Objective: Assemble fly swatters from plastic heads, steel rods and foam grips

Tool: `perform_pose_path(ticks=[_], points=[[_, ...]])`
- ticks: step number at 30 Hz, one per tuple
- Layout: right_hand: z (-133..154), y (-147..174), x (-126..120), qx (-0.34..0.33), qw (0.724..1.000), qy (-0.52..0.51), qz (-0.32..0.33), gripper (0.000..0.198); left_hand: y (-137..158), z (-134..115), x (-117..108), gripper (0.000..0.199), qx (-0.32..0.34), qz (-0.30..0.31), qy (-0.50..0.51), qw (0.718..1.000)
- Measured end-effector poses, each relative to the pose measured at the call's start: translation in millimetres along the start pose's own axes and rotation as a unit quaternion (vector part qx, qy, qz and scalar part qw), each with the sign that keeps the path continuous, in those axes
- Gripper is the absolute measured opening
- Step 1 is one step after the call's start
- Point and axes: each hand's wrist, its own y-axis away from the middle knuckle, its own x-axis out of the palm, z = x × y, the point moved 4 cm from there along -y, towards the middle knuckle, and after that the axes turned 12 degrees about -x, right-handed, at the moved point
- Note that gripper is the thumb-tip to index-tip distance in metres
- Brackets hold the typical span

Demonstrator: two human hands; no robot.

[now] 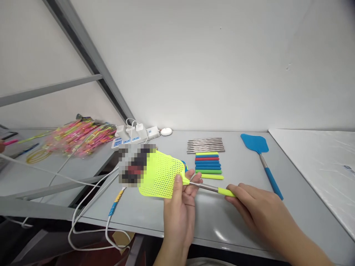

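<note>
Yellow swatter (pixel 163 173) held above the grey table (pixel 216 223), head to the left, handle slanting down right. Left hand (pixel 180 212), palm up: thumb on the head near the neck, fingers behind, half curled, pinching it. Right hand (pixel 255 203): fingers closed round the end of the yellow grip (pixel 226 192); metal shaft (pixel 203 186) bare between the hands. Pixelated patch covers the head's left edge.

Behind: row of metal rods (pixel 205 145), then coloured grips (pixel 207 166) in yellow, blue, red, green. Blue swatter (pixel 255 143) lies to their right. White sheet (pixel 313 159) at far right has a small dark label (pixel 348 168), text unreadable. Power strip (pixel 130 140) at left: blue panels with markings too small to read, white plugs (pixel 141 131) in it. White oval device (pixel 166 131) beside. Bagged pink and yellow pieces (pixel 80 136) further left; printing can't be made out.
</note>
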Motion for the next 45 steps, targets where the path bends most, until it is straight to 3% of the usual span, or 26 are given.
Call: perform_pose_path(ticks=[9, 15, 19, 25, 27, 29, 32, 37, 41, 45], points=[[12.3, 1.6, -4.0, 0.004, 0.993, -0.114, -0.008, 0.012, 12.7, 7.4, 7.5, 0.031, 0.011, 0.048, 0.0, 0.999], [10.3, 4.8, 2.6, 0.108, 0.96, -0.253, 0.045, 0.023, 9.7, 5.9, 10.1, 0.027, 0.017, 0.069, -0.015, 0.997], [0.5, 6.3, 7.6, 0.169, 0.911, -0.367, 0.08, 0.031, 4.9, 14.4, 7.4, 0.028, -0.005, 0.083, 0.0, 0.997], [-11.9, 8.6, 17.5, 0.275, 0.758, -0.56, 0.187, 0.045, -1.0, 20.4, 6.2, 0.029, -0.056, 0.133, -0.007, 0.99], [-11.0, 7.4, 19.7, 0.288, 0.741, -0.576, 0.19, 0.046, -2.8, 19.9, 4.9, 0.03, -0.068, 0.133, -0.009, 0.989], [-9.2, 4.4, 20.4, 0.276, 0.769, -0.556, 0.157, 0.043, -3.6, 20.1, 2.5, 0.029, -0.067, 0.115, 0.003, 0.991], [-6.7, 1.5, 19.8, 0.225, 0.841, -0.487, 0.068, 0.032, -0.4, 25.0, 0.9, 0.03, -0.066, 0.101, 0.025, 0.992], [-7.4, 10.3, 18.2, 0.105, 0.954, -0.275, -0.057, 0.019, 12.5, 27.7, 7.0, 0.031, -0.002, 0.136, -0.011, 0.991], [-7.5, 15.5, 18.6, 0.057, 0.979, -0.183, -0.069, 0.017, 12.2, 20.9, 11.2, 0.034, 0.009, 0.115, -0.003, 0.993], [-6.4, 14.2, 17.5, 0.056, 0.978, -0.193, -0.059, 0.016, 3.7, 14.4, 12.2, 0.027, 0.007, 0.078, -0.006, 0.997]])
